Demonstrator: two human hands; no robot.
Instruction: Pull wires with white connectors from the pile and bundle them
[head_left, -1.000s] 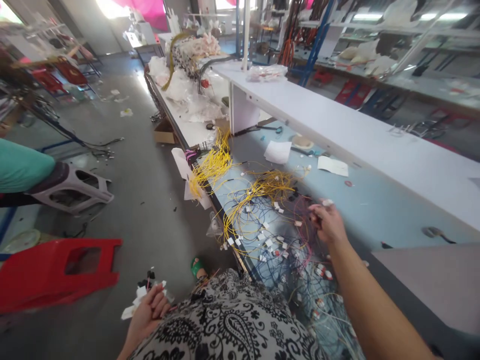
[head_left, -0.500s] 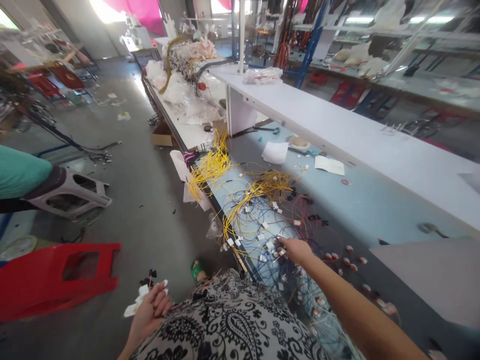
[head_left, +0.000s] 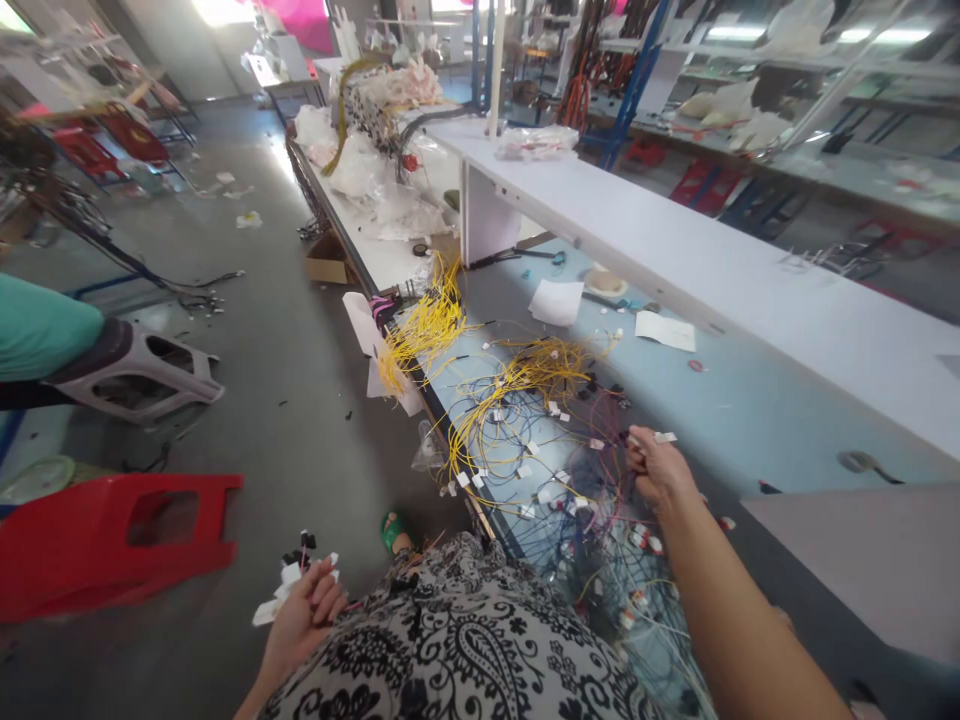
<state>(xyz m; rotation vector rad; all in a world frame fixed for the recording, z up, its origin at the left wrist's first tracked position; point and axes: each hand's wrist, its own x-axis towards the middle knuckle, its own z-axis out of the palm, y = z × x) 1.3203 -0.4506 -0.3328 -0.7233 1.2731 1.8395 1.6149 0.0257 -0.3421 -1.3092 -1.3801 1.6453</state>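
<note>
Over the table (head_left: 750,420), right hand (head_left: 658,470) pinched on a tagged wire (head_left: 660,437) to lift it from the tangle (head_left: 570,480); left hand (head_left: 304,610) clutching small connectors (head_left: 296,575) at lap side.

Grey concrete floor (head_left: 247,330), red stool (head_left: 112,535), long white shelf (head_left: 675,260)

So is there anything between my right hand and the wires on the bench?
Nothing visible. The right hand is already on the tangle of wires, fingers closed on a strand with a small white tag at the fingertips. The left hand is off the bench, holding a bunch of connectors.
</note>
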